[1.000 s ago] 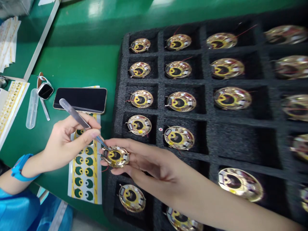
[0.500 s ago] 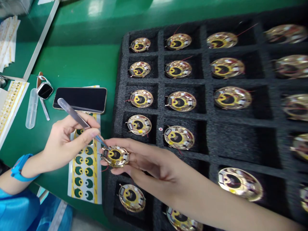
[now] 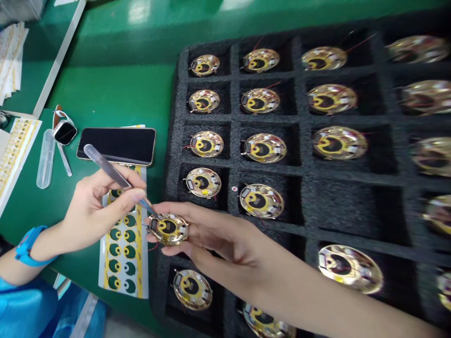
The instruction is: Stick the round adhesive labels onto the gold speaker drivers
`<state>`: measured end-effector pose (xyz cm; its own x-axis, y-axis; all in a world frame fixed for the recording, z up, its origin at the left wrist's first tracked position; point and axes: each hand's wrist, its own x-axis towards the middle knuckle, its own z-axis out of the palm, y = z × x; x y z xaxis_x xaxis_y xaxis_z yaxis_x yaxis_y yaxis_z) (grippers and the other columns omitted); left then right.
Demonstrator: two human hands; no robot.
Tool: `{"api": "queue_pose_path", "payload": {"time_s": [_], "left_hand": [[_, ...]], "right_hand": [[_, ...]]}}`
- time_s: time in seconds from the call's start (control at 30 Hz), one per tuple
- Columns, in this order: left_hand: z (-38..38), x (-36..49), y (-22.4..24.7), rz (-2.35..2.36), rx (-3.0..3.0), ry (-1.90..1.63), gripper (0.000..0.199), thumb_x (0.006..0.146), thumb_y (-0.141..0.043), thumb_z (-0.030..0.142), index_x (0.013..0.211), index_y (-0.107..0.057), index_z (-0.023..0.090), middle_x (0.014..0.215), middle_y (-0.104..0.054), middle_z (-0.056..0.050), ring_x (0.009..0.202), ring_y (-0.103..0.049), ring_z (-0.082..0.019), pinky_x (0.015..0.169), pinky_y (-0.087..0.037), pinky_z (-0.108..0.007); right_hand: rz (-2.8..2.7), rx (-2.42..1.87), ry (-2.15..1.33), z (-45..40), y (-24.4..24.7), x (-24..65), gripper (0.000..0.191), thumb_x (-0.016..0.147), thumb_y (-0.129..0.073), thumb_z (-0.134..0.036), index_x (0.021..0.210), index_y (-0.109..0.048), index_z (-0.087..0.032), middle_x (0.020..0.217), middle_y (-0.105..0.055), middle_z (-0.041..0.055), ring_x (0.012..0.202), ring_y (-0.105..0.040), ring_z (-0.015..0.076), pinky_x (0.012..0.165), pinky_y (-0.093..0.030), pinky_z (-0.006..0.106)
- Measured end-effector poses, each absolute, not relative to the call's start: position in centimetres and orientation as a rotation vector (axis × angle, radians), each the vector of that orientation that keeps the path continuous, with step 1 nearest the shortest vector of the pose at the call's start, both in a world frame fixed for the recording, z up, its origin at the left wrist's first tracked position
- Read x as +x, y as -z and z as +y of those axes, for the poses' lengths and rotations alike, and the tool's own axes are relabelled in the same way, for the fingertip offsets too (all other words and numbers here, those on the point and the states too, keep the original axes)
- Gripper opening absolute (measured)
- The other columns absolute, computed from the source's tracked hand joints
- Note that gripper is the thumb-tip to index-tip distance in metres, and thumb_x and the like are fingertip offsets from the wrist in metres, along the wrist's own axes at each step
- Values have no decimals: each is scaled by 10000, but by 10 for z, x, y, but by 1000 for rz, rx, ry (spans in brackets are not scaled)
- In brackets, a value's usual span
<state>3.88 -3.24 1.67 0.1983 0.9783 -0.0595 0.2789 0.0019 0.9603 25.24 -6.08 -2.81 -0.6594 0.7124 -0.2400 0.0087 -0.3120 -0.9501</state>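
Phone, dark screen up, on green table | smartwatch, brown-and-white strap, left of phone | clear plastic case, just beside smartwatch | pale edging strip, slanting | blurred container, top-left corner

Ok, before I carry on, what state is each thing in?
Left hand: gripping tweezers.
Tweezers: tip at the held casing; open or pinched unclear.
Right hand: holding that casing.
Held casing: inner parts exposed.
Phone: flat, screen dark.
Smartwatch: screen dark.
Sticker sheet: flat, partly covered.
Foam tray: casings in most visible compartments.
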Motion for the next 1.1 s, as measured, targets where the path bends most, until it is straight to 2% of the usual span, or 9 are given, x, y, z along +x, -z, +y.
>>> {"api": "queue_pose_path", "payload": {"time_s": [0.2,0.4,0.53,0.63,0.73,0.83,0.97,1.1], "left_hand": [[-34,39,-18,1279,1527,-886,120,861,-677,304,828,-664,189,796,-700,-36,706,-680,-176,684,-566,-311],[-36,38,-17,1266,1550,-887,100,868,-670,290,856,-661,191,847,-705,-51,747,-686,-188,699,-576,-321],[-38,36,-16,1251,1625,-887,52,879,-657,255,877,-666,204,850,-709,-41,761,-693,-187,725,-575,-326],[-40,34,-13,1197,1736,-928,54,880,-643,191,915,-674,218,858,-725,-39,787,-707,-196,758,-579,-345],[-39,34,-13,1029,1892,-999,148,850,-651,112,941,-672,226,865,-753,-41,786,-728,-204,764,-593,-364],[-35,35,-16,884,2027,-982,152,826,-660,76,917,-666,198,822,-773,-67,779,-747,-213,773,-608,-359],[-31,36,-18,801,2141,-975,102,847,-655,90,920,-646,160,807,-781,-100,795,-762,-215,788,-620,-347],[-31,36,-16,730,2172,-1027,85,881,-627,112,959,-626,145,811,-782,-105,814,-764,-220,779,-628,-362]], "right_hand": [[-1472,-961,-2027,-59,27,252,485,913,-490,-177,1387,-527,-275,1092,-721,34,805,-733,140,810,-615,278],[-1442,-964,-2042,-60,28,252,467,917,-506,-197,1373,-537,-292,1105,-715,39,794,-732,145,713,-612,243],[-1351,-939,-2096,-59,24,251,427,918,-513,-170,1331,-556,-271,918,-717,15,831,-726,152,775,-598,257],[-1259,-987,-2148,-57,17,247,368,919,-522,-180,1275,-580,-249,900,-712,14,878,-711,162,837,-582,291],[-1184,-1030,-2143,-56,14,243,255,903,-570,-191,1142,-632,-257,927,-717,9,858,-702,154,785,-588,266],[-1106,-955,-2107,-57,17,239,163,909,-578,-179,1018,-649,-276,870,-702,-17,799,-690,116,703,-590,194],[-1061,-902,-2076,-60,22,236,166,907,-571,-148,955,-656,-282,810,-683,-27,756,-681,89,615,-569,123],[-1021,-896,-2046,-59,24,233,147,891,-594,-167,946,-666,-283,769,-684,-26,694,-674,86,575,-565,115]]}}
